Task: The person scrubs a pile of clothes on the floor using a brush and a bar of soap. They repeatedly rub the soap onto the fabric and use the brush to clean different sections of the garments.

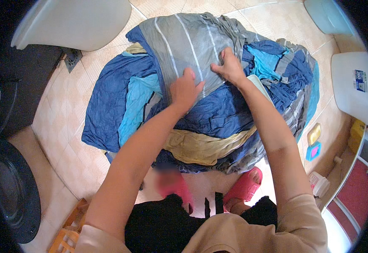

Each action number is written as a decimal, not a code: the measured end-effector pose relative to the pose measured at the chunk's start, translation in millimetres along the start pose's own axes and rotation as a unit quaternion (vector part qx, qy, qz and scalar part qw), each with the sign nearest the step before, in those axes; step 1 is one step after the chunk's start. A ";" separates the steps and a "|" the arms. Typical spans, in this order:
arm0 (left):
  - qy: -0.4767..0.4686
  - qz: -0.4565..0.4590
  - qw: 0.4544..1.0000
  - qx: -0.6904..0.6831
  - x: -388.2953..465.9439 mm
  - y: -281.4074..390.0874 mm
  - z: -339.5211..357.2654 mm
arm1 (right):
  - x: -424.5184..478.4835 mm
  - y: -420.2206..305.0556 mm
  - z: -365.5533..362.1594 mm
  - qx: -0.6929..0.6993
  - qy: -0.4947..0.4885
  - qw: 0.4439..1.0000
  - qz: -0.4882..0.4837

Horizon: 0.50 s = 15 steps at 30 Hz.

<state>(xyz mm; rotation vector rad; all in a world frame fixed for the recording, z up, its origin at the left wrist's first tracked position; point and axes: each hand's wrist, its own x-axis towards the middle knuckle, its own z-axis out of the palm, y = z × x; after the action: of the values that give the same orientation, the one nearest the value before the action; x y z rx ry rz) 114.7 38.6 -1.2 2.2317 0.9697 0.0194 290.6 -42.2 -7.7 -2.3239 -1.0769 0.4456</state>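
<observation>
A large heap of wet-looking fabric, with blue, turquoise, yellowish and striped grey parts, covers the tiled floor before me. Over its upper middle lies the grey cloth with white stripes. My left hand grips a bunched part of this cloth near its lower edge. To the right, my right hand has thumb and fingers pinched on the same cloth. Beneath my right forearm shows the pale rim of a board or basin, mostly hidden by fabric. Yellowish cloth lies in folds nearer my feet.
A whitish plastic tub stands upper left by a floor drain. At right are a white container, a yellow soap bar and a blue-and-pink soap box. An orange plastic crate is lower left, near a round black object.
</observation>
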 end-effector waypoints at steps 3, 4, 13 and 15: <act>0.048 0.169 0.980 0.099 -23.7 -18.0 4.9 | 0.9 2.2 -2.2 0.020 -0.019 0.999 0.018; 0.079 0.242 0.957 0.141 -29.4 -31.6 2.0 | -0.6 1.8 -2.6 0.017 -0.018 1.000 0.011; 0.055 0.324 0.924 0.195 -39.6 -48.2 -6.4 | 1.8 -5.8 -10.9 0.006 -0.016 0.997 0.072; 0.054 0.328 0.923 0.192 -42.7 -50.4 -8.4 | -5.5 -17.6 -2.9 -0.044 -0.034 0.998 0.011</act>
<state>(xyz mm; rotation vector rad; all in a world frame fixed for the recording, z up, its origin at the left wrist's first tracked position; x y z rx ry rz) 49.5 40.1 -14.6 2.8534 0.2417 0.2759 278.1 -37.9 5.5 -2.4148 -1.1263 0.4989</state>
